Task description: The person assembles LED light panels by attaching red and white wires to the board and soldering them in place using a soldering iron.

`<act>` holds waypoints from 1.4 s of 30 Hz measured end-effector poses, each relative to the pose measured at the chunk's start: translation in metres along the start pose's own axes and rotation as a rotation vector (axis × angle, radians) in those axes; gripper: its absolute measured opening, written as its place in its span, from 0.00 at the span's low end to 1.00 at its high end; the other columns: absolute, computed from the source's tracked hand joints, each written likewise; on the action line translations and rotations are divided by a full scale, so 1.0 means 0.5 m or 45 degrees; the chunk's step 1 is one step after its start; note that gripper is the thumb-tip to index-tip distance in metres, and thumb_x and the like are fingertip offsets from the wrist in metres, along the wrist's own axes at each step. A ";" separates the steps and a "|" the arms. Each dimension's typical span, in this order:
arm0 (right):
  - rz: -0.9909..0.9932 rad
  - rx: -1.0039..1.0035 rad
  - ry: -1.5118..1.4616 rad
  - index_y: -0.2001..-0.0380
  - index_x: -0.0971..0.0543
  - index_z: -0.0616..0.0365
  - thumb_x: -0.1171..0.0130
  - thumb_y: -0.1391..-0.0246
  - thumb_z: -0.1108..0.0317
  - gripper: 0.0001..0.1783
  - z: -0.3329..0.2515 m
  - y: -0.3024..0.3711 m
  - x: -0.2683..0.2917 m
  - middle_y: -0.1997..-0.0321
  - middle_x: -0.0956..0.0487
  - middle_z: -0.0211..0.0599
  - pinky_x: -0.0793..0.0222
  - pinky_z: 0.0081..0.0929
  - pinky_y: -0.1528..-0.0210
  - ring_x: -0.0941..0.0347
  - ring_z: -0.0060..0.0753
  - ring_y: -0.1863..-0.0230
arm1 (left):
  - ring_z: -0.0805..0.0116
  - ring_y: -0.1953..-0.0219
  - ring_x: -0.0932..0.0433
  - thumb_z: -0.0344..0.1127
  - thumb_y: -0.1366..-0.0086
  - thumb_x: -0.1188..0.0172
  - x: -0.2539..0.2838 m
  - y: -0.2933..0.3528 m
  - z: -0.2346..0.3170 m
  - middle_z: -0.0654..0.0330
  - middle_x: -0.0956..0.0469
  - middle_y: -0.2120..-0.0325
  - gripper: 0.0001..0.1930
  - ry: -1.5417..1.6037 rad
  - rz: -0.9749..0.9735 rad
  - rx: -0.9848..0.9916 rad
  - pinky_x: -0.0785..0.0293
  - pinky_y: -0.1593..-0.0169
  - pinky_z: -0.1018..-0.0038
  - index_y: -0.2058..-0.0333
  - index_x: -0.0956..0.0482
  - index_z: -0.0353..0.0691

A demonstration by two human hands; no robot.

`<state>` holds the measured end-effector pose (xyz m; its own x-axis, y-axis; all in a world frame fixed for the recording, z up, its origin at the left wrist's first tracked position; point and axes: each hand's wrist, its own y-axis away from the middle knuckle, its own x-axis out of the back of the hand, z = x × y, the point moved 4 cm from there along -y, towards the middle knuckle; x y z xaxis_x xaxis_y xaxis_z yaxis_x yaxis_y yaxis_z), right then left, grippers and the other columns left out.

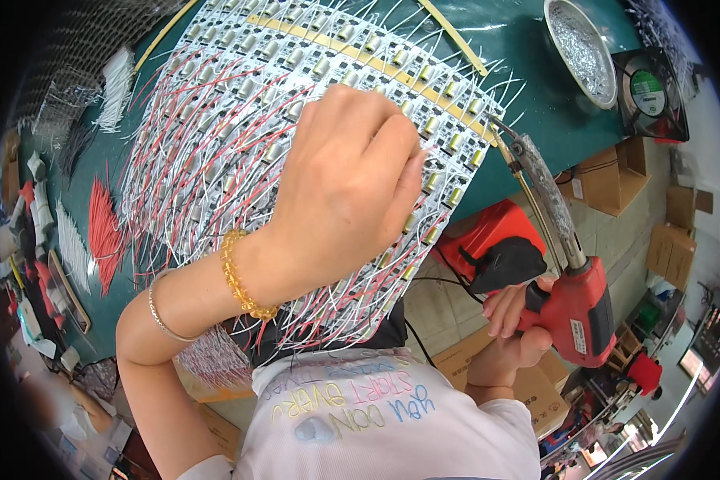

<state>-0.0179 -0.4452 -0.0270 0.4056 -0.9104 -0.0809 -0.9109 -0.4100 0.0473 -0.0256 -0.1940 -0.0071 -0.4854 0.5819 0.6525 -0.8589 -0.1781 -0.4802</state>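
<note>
My left hand [348, 172] is closed over a sheet of white circuit boards [328, 50], thumb and fingers pressed together. Whatever it pinches is too small to make out. Rows of small cylindrical parts cover the boards, and many thin red and white wires [216, 152] stick out of them. In my right hand [514, 316] is a red and black soldering gun [580, 316], gripped by its handle. Its long grey barrel points up and left, with the tip near the right edge of the boards. A thin tube runs alongside the barrel.
A metal bowl [606, 101] of silvery scraps and a black fan [650, 92] stand at the far right of the green table [504, 48]. Red wires [104, 232] and white wires [74, 248] lie at left. A red case [484, 236] and cardboard boxes [616, 180] are below at right.
</note>
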 end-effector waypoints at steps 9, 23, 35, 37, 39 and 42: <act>-0.234 0.028 0.077 0.48 0.38 0.66 0.45 0.50 0.38 0.42 -0.002 0.004 0.012 0.89 0.36 0.22 0.36 0.24 0.78 0.38 0.21 0.88 | 0.60 0.71 0.33 0.23 0.52 0.40 -0.003 -0.005 0.001 0.60 0.30 0.76 0.07 -0.113 -0.071 0.095 0.39 0.65 0.68 0.78 0.31 0.38; -0.075 -0.001 0.015 0.57 0.33 0.64 0.41 0.51 0.43 0.34 0.027 0.011 0.006 0.90 0.36 0.23 0.41 0.19 0.84 0.39 0.19 0.90 | 0.62 0.73 0.34 0.24 0.54 0.40 -0.011 -0.006 0.001 0.62 0.32 0.79 0.09 -0.187 -0.065 0.099 0.41 0.66 0.67 0.79 0.32 0.40; -0.105 -0.047 -0.008 0.56 0.35 0.65 0.42 0.50 0.43 0.35 0.009 0.006 -0.015 0.91 0.36 0.22 0.40 0.20 0.83 0.40 0.19 0.91 | 0.62 0.73 0.35 0.24 0.54 0.40 -0.012 -0.004 0.000 0.62 0.33 0.79 0.09 -0.177 -0.067 0.091 0.42 0.66 0.68 0.79 0.33 0.40; -0.105 -0.055 -0.011 0.56 0.35 0.65 0.42 0.50 0.43 0.34 0.013 0.007 -0.015 0.90 0.36 0.22 0.40 0.20 0.83 0.40 0.19 0.91 | 0.62 0.73 0.35 0.25 0.54 0.40 -0.012 -0.004 0.001 0.62 0.33 0.79 0.09 -0.167 -0.081 0.100 0.42 0.66 0.67 0.79 0.33 0.41; -0.086 -0.070 0.012 0.57 0.34 0.64 0.41 0.50 0.44 0.33 0.017 0.008 -0.014 0.90 0.36 0.22 0.40 0.20 0.83 0.41 0.19 0.91 | 0.62 0.73 0.35 0.25 0.54 0.40 -0.014 -0.004 0.001 0.62 0.32 0.79 0.09 -0.166 -0.077 0.099 0.42 0.66 0.67 0.79 0.34 0.41; 0.036 -0.072 -0.092 0.56 0.35 0.65 0.41 0.50 0.44 0.34 0.029 0.020 0.003 0.90 0.37 0.22 0.40 0.20 0.83 0.40 0.19 0.90 | 0.62 0.73 0.35 0.25 0.54 0.40 -0.014 -0.005 -0.001 0.62 0.32 0.79 0.09 -0.166 -0.071 0.095 0.42 0.66 0.67 0.80 0.34 0.41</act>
<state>-0.0276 -0.4502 -0.0411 0.3714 -0.9163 -0.1500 -0.9152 -0.3885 0.1069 -0.0201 -0.1975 -0.0108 -0.4499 0.4853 0.7497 -0.8924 -0.2100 -0.3995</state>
